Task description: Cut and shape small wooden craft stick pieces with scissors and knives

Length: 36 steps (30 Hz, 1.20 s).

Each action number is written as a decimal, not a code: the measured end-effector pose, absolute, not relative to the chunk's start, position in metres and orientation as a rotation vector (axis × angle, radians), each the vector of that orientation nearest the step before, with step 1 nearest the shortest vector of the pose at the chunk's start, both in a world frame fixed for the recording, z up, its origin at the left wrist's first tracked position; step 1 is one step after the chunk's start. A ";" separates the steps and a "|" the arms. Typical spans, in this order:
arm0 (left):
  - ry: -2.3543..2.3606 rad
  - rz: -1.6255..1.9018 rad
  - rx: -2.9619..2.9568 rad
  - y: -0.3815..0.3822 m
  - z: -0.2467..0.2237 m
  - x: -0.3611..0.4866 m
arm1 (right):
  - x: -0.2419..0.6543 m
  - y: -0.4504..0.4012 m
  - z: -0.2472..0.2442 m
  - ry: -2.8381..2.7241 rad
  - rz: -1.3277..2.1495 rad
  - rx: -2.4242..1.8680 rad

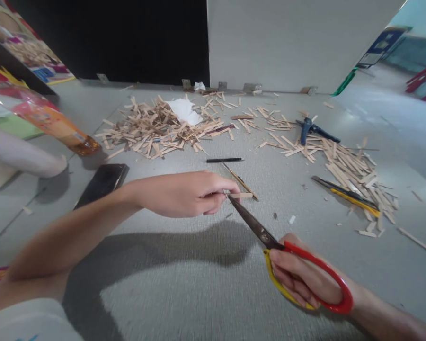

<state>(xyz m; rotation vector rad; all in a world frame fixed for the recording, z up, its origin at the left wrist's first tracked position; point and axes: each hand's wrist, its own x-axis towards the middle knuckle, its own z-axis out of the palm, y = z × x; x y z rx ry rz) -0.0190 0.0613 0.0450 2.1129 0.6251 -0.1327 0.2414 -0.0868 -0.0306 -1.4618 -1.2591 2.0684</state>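
Between the fingertips of my left hand [195,194], a short, flat wooden stick [242,195] is pinched, its pale end pointing right. A pair of scissors [257,227] with one red and one yellow handle is in my right hand [298,274], fingers through the loops. The dark blades look nearly closed, and their tips are at the stick beside my left fingertips. Whether they touch the wood I cannot tell. Just beyond my left hand lie a black pen [225,160] and a thin, gold-coloured pen-like tool [239,181].
A heap of cut wooden sticks [145,125] with white paper [184,111] lies behind. More stick pieces [351,166], blue-handled pliers [307,130] and a yellow-and-black cutter [348,195] lie right. A phone [101,183] and an orange-labelled bottle [53,118] are left; an upright board [298,42] stands behind.
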 end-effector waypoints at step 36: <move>0.850 -0.004 2.123 0.071 0.038 -0.017 | 0.244 -0.080 -0.042 -1.220 1.873 -1.526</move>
